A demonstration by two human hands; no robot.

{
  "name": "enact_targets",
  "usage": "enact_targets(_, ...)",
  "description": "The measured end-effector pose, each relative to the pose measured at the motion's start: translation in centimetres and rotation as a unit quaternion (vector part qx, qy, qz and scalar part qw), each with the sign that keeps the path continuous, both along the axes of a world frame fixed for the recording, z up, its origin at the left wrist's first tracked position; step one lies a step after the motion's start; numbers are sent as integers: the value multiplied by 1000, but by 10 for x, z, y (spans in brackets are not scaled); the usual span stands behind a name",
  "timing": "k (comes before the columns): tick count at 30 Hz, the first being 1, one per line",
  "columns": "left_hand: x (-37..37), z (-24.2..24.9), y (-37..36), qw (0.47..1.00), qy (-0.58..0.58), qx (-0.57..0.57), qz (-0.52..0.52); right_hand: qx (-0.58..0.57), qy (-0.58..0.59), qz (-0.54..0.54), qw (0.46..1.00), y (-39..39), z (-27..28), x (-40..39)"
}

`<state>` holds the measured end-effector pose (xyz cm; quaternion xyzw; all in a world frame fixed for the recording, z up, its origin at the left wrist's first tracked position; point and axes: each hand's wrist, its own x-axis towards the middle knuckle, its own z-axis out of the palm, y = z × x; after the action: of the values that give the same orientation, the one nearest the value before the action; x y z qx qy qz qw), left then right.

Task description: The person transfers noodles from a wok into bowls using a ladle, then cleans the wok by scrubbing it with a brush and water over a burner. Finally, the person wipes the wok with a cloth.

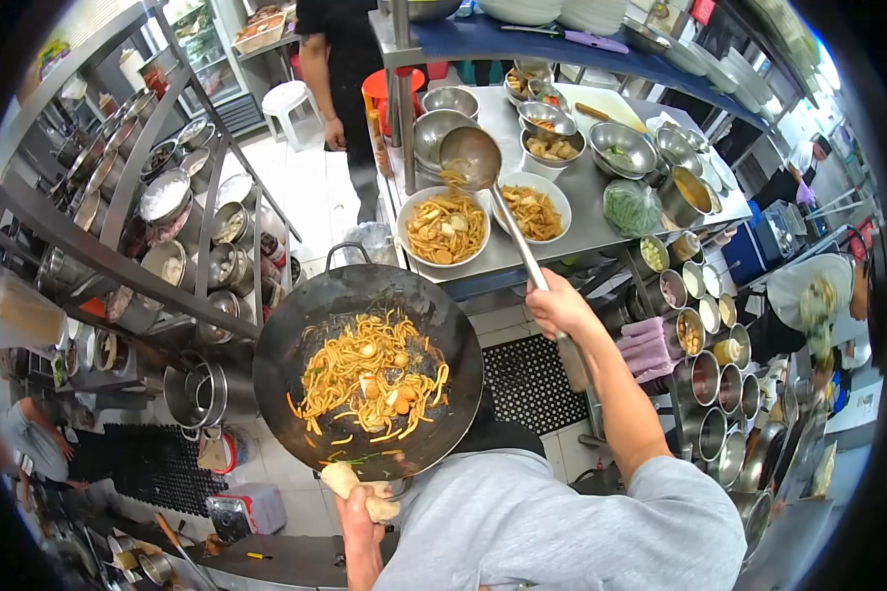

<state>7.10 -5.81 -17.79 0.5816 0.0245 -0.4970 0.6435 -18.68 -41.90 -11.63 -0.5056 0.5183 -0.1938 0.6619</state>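
Note:
My right hand (559, 303) is closed around the long metal handle of a ladle (471, 158). The ladle's bowl hangs over a white bowl of noodles (445, 227), with some noodles under its lip. A second white bowl of noodles (532, 214) stands beside it on the steel counter. My left hand (361, 527) is closed on a pale folded cloth (343, 480) at the near edge of a black wok (281, 340). The wok is held off the counter and contains fried noodles (370, 379) with sliced pieces. The cloth hides the wok's near grip.
Metal bowls (623, 150) and a bag of greens (634, 207) crowd the steel counter (483, 276). A rack (118, 256) of pots stands left. Ingredient containers (690, 330) line the right. One person (340, 89) stands beyond the counter; others are at the far left and right.

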Motion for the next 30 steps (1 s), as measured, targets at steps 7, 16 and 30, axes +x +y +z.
enact_targets(7, -3, -9, 17, 996, 67, 15, 51, 49, 114, 213, 969, 61, -13, 26)
enact_targets(16, -15, -7, 12, 995, -2, -40, 87, -211, 214, 560, 772, 131, -30, 98)
enact_targets(30, -25, 9, 13, 985, 11, -40, 168, -19, 209, 300, 931, 83, -5, 80)
